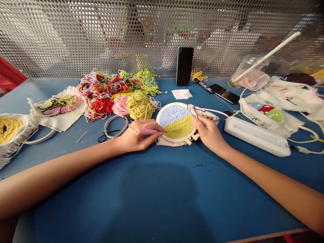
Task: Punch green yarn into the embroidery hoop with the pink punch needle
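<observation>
My left hand (143, 135) is closed around a pink punch needle (146, 131), its tip hidden by the fingers at the left edge of the embroidery hoop. Yellow yarn trails from the tool's back end. My right hand (209, 133) pinches the right rim of the embroidery hoop (159, 118), thumb on top. Inside the hoop, looped yarn fills the cloth: light blue (173, 113) in the upper part, yellow-green (179, 128) in the lower. White fabric sticks out around the hoop, and its wooden screw clamp (192, 138) points toward me. A yellow-green yarn ball (141, 106) lies just beyond my left hand.
Tangled yarn (111, 84) is heaped at the back left. A phone (184, 66) stands upright against the perforated metal screen (101, 37); another phone (224, 93) lies flat. A white power strip (257, 135) sits right of my right hand. An empty hoop (105, 126) lies at left.
</observation>
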### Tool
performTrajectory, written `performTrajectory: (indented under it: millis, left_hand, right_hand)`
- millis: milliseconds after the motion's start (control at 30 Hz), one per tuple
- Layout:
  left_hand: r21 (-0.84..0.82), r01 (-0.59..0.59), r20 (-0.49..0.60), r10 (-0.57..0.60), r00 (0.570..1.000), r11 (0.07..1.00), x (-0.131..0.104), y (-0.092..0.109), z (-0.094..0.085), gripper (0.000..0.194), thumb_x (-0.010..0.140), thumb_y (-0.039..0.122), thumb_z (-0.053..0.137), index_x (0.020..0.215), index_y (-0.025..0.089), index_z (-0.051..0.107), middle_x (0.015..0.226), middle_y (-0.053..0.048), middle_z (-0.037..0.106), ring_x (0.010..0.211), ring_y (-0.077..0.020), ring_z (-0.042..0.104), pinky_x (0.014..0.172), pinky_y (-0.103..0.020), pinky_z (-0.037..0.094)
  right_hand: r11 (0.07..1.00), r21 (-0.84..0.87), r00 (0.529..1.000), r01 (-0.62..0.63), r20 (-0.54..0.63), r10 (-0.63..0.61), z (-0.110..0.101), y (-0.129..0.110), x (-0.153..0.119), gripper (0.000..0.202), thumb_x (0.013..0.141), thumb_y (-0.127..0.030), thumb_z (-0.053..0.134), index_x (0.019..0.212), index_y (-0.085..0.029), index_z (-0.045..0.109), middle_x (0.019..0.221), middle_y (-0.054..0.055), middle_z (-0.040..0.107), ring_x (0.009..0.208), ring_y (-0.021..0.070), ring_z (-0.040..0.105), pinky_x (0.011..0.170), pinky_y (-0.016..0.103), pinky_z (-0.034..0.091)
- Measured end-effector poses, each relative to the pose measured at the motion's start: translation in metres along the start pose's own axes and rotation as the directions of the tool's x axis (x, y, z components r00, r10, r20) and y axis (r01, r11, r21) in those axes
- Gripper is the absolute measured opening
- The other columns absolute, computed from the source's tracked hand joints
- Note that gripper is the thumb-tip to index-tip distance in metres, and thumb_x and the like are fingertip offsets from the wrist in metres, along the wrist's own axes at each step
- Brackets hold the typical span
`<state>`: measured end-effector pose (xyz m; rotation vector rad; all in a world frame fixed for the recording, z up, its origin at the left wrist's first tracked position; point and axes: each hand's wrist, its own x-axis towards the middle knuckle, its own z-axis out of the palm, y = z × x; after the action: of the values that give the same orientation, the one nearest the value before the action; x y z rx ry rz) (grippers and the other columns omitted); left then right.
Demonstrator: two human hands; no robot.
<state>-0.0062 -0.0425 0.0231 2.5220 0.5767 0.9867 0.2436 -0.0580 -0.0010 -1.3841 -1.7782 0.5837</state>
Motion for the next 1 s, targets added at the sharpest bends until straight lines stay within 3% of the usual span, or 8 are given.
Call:
performTrajectory:
  millis: [167,300,367,567,667,733,800,1000]
  left_hand:
    - [-0.105,0.144,-0.038,-0.148,0.988,0.984,0.002,-0.005,0.004,0.017,0.084,0.022,0.052,0.082,0.011,0.065,0.080,-0.010,0.070,0.072,-0.0131,0.065,0.062,-0.022,0.052]
    - [0.056,-0.136,0.080,0.131,0.988,0.989,0.002,-0.004,0.003,0.017,0.084,0.017,0.049,0.086,0.012,0.065,0.080,-0.011,0.069,0.070,-0.0136,0.064,0.061,-0.023,0.050]
    - [0.074,-0.189,0.129,0.178,0.976,0.979,0.002,-0.005,0.003,0.017,0.084,0.018,0.049,0.088,0.011,0.064,0.080,-0.011,0.068,0.069,-0.0138,0.063,0.060,-0.024,0.049]
    - [-0.238,0.185,0.080,-0.171,0.982,0.953,0.008,-0.015,0.009,0.024,0.088,0.028,0.045,0.084,0.010,0.060,0.067,-0.007,0.064,0.057,-0.0107,0.058,0.053,-0.022,0.048]
    - [-0.074,-0.033,0.175,0.045,0.984,0.997,0.009,-0.017,0.011,0.020,0.087,0.024,0.047,0.087,0.011,0.063,0.080,-0.011,0.064,0.073,-0.0145,0.061,0.066,-0.025,0.049]
    - [0.068,-0.218,0.279,0.191,0.941,0.974,0.010,-0.019,0.011,0.022,0.087,0.022,0.045,0.092,0.013,0.064,0.084,-0.011,0.063,0.074,-0.0145,0.060,0.066,-0.025,0.047]
    - [0.146,-0.275,0.335,0.214,0.918,0.950,0.011,-0.019,0.011,0.024,0.087,0.022,0.043,0.096,0.013,0.064,0.083,-0.010,0.060,0.069,-0.0135,0.058,0.063,-0.024,0.046]
    - [0.056,-0.038,0.189,0.026,0.982,0.998,0.013,-0.010,0.011,0.020,0.086,0.022,0.047,0.094,0.013,0.063,0.088,-0.010,0.065,0.079,-0.0149,0.060,0.072,-0.026,0.048]
  right_hand:
    - [0.995,-0.009,0.995,0.099,-0.021,-0.099,0.000,-0.005,-0.005,0.033,0.090,-0.037,0.039,0.062,-0.021,0.033,0.052,-0.003,0.029,0.046,0.0103,0.029,0.043,0.028,0.022]
    - [0.992,-0.018,0.991,0.129,-0.024,-0.129,-0.001,-0.006,-0.008,0.032,0.090,-0.039,0.038,0.064,-0.021,0.037,0.054,-0.001,0.035,0.049,0.0112,0.033,0.044,0.027,0.027]
    - [0.990,-0.028,0.990,0.136,-0.030,-0.137,-0.001,-0.006,-0.009,0.032,0.089,-0.041,0.037,0.064,-0.020,0.039,0.055,-0.001,0.037,0.050,0.0119,0.036,0.045,0.027,0.029]
    - [0.989,-0.048,0.989,0.142,-0.041,-0.144,-0.001,-0.006,-0.010,0.034,0.088,-0.043,0.037,0.063,-0.021,0.038,0.056,0.000,0.040,0.052,0.0133,0.039,0.046,0.028,0.031]
    - [0.987,-0.039,0.987,0.158,-0.038,-0.159,-0.002,-0.007,-0.010,0.033,0.088,-0.042,0.037,0.063,-0.021,0.037,0.057,0.001,0.041,0.053,0.0138,0.040,0.047,0.029,0.032]
    - [0.985,-0.030,0.985,0.167,-0.029,-0.168,-0.002,-0.007,-0.009,0.032,0.088,-0.042,0.038,0.064,-0.021,0.037,0.056,0.000,0.040,0.052,0.0134,0.038,0.047,0.029,0.031]
    - [0.989,-0.017,0.988,0.150,-0.021,-0.150,-0.003,-0.005,-0.008,0.032,0.088,-0.042,0.039,0.063,-0.021,0.037,0.055,-0.001,0.037,0.052,0.0127,0.036,0.047,0.028,0.030]
    - [1.000,-0.017,1.000,0.012,-0.021,-0.012,-0.001,0.003,-0.003,0.038,0.087,-0.040,0.042,0.057,-0.020,0.030,0.051,-0.002,0.029,0.049,0.0108,0.031,0.045,0.027,0.024]
